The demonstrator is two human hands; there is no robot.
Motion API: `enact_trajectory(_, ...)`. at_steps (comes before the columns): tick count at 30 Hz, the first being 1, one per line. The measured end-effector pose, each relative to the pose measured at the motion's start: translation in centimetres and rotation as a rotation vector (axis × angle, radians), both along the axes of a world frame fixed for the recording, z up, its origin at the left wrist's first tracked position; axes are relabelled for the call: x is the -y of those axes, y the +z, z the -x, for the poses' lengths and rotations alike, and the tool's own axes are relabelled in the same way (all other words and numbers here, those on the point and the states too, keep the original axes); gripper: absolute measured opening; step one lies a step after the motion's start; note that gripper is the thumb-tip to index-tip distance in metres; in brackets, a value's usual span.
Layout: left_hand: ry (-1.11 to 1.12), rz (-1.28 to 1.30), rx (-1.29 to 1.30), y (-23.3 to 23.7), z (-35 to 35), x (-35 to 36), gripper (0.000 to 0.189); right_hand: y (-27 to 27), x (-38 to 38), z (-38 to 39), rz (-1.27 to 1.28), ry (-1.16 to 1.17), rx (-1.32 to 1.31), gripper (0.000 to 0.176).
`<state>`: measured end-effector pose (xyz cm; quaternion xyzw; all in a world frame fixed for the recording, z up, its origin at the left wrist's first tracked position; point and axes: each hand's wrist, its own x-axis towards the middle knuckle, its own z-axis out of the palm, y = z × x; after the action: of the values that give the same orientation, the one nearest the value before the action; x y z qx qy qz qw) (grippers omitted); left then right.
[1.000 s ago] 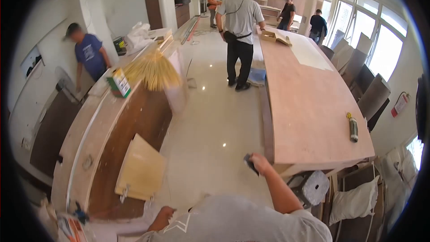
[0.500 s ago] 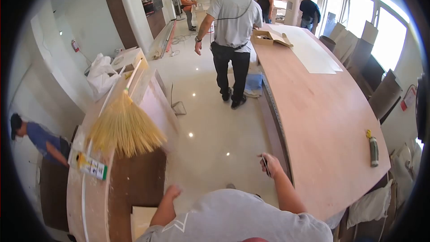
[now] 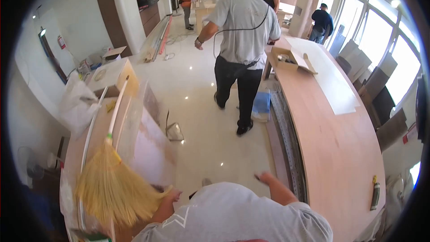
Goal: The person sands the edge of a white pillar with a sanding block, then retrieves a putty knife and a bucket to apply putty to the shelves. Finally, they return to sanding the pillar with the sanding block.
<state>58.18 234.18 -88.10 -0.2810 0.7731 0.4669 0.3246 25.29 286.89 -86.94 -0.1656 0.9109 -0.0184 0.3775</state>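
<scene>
Beside the bristle tips of a yellow straw broom (image 3: 114,186), my left hand (image 3: 174,194) hangs low; it is small and blurred, so its fingers cannot be made out. My right hand (image 3: 265,178) is at the lower centre right, left of the long wooden tabletop. Its fingers are closed round a small dark thing whose end sticks out to the left. The broom lies on the left workbench, its white handle pointing away from me.
A person in a grey shirt (image 3: 244,31) walks ahead between the benches. An open cardboard box (image 3: 291,60) and a green cylinder (image 3: 375,195) lie on the right tabletop (image 3: 331,152). A wire-framed dustpan (image 3: 174,132) stands on the floor. Other people are farther back.
The view has moved forward; broom and benches sit nearer. The person in grey has stepped on. My right hand is lower in view, and the left one is now beside the broom's bristles.
</scene>
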Motion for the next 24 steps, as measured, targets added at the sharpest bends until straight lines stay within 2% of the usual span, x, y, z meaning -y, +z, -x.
enact_trajectory(1,0.032,-0.026,-0.071,0.1,4.7,2.7,0.050,1.2,-1.5,-1.3,-0.095,-0.053,0.170,0.077)
enact_trajectory(3,0.182,-0.100,-0.108,1.7,14.5,7.3,0.057,2.3,-4.7,-3.8,-0.028,-0.343,0.160,0.065)
enact_trajectory(4,0.300,-0.147,-0.059,3.8,19.2,9.2,0.062,4.2,-5.8,-4.1,-0.012,-0.228,0.203,0.056)
enact_trajectory(5,0.154,-0.029,-0.260,3.1,23.7,12.4,0.059,4.8,-6.0,-4.5,0.012,-0.447,0.289,0.050)
enact_trajectory(7,0.182,0.085,-0.422,4.1,31.3,16.5,0.060,2.0,-7.5,-4.7,-0.009,-0.467,0.172,0.047)
enact_trajectory(8,0.361,0.085,-0.397,6.8,35.3,16.9,0.061,2.7,-7.0,-3.8,-0.028,-0.524,0.191,0.046)
enact_trajectory(10,0.396,0.104,-0.361,11.2,40.9,18.1,0.060,2.8,-3.9,0.8,-0.013,-0.596,0.248,0.045)
enact_trajectory(11,0.422,0.110,-0.350,11.9,43.7,19.0,0.060,2.6,-2.0,3.5,0.009,-0.594,0.266,0.045)
enact_trajectory(13,0.149,0.292,-0.337,10.5,46.9,21.5,0.055,2.2,2.0,9.7,0.069,-0.554,0.287,0.044)
enact_trajectory(16,-0.233,0.594,-0.325,2.5,45.6,25.3,0.052,1.8,9.0,22.1,0.227,-0.422,0.277,0.042)
enact_trajectory(17,-0.657,0.572,-0.060,5.5,46.0,25.0,0.032,0.7,11.6,27.2,0.274,-0.387,0.249,0.042)
enact_trajectory(18,-0.388,0.257,0.153,6.0,45.7,25.6,0.038,-1.1,15.6,34.5,0.246,-0.415,0.186,0.045)
enact_trajectory(19,-0.433,0.223,0.131,3.1,44.7,26.9,0.041,-2.5,19.9,41.8,0.220,-0.444,0.124,0.048)
enact_trajectory(20,-0.476,0.189,0.108,3.1,44.9,27.5,0.043,-1.2,24.8,49.4,0.349,-0.597,-0.025,0.042)
enact_trajectory(21,-0.322,0.206,0.162,3.6,45.0,28.3,0.043,-5.0,27.8,57.0,0.637,-0.347,-0.575,0.046)
enact_trajectory(22,-0.154,0.224,0.202,4.8,44.9,28.8,0.042,5.9,34.0,63.4,0.419,-0.634,-0.178,0.050)
enact_trajectory(23,0.016,0.244,0.227,9.6,45.8,28.1,0.042,10.0,39.2,69.1,0.593,-0.662,-0.241,0.051)
enact_trajectory(24,0.151,0.208,0.292,9.8,46.8,28.9,0.040,14.3,44.5,74.7,0.774,-0.672,-0.295,0.052)
